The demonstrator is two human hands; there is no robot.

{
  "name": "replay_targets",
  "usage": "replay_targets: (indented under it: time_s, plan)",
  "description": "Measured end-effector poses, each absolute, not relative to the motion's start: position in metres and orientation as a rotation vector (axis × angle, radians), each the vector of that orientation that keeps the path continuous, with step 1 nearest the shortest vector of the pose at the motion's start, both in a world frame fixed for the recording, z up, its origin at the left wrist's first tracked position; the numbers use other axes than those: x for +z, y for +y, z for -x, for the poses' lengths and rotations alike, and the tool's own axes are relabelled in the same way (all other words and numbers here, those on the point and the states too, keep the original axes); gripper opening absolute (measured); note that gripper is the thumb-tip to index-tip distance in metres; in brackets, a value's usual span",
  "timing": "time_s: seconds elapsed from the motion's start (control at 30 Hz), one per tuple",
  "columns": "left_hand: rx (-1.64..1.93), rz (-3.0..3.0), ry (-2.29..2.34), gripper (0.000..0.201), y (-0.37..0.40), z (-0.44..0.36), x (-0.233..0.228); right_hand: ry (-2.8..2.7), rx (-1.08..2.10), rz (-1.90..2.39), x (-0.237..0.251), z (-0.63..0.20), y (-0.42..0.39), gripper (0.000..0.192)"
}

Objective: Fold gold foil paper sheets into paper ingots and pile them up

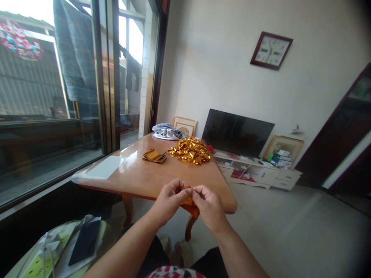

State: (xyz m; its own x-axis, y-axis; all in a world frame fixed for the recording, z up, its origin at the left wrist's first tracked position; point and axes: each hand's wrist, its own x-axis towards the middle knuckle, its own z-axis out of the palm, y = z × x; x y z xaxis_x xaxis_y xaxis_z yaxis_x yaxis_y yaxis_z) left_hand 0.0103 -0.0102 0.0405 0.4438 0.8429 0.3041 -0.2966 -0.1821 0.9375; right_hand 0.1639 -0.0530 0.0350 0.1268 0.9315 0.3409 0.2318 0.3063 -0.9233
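Both hands meet just above the near edge of the glossy brown wooden desk. The left hand and the right hand each have their fingers pressed together, pinching a small piece of shiny gold foil paper between them; the thumbs and forefingers nearly touch over its top edge, and the rest of the sheet hangs crumpled below the fingers.

Beyond the fingers, well apart across the desk, lies a heap of folded gold foil pieces, and just left of that heap a flat stack of unfolded gold foil sheets. Farther still, at the far end, sits a bundled white and grey cloth.

The work looks like creasing the foil. To do it well, I judge that the edges should be lined up before pressing, the pinch kept firm and close to the fold line, and the nails run along the crease so the springy foil holds its shape without tearing.
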Motion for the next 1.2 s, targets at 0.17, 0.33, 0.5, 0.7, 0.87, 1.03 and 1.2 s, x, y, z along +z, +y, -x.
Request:
replay_targets:
  time_s: [0.17, 0.33, 0.5, 0.7, 0.87, 1.03, 1.2]
  plan:
    - [1.108, -1.419, 0.582, 0.027, -0.011, -0.010, 0.045, -1.384, 0.754, 1.160, 0.039, -0.164, -0.054, 0.036]
    - [1.117, -1.464, 0.582, 0.031, -0.011, -0.011, 0.046, -1.342, 0.817, 1.148, 0.039, -0.164, -0.052, 0.036]
    - [1.156, -1.417, 0.586, 0.031, -0.009, -0.013, 0.044, -1.299, 0.932, 1.120, 0.044, -0.164, -0.051, 0.036]
    - [1.383, -1.264, 0.630, 0.030, -0.006, -0.011, 0.050, -1.308, 0.991, 1.140, 0.051, -0.165, -0.053, 0.032]
    - [1.453, -1.241, 0.652, 0.031, -0.002, -0.006, 0.052, -1.363, 0.923, 1.135, 0.057, -0.167, -0.054, 0.030]
    - [1.371, -1.470, 0.741, 0.032, 0.004, 0.008, 0.050, -1.491, 0.829, 1.218, 0.066, -0.175, -0.054, 0.027]
    - [1.345, -2.043, 0.850, 0.029, 0.002, 0.024, 0.065, -1.608, 0.843, 1.273, 0.069, -0.177, -0.054, 0.023]
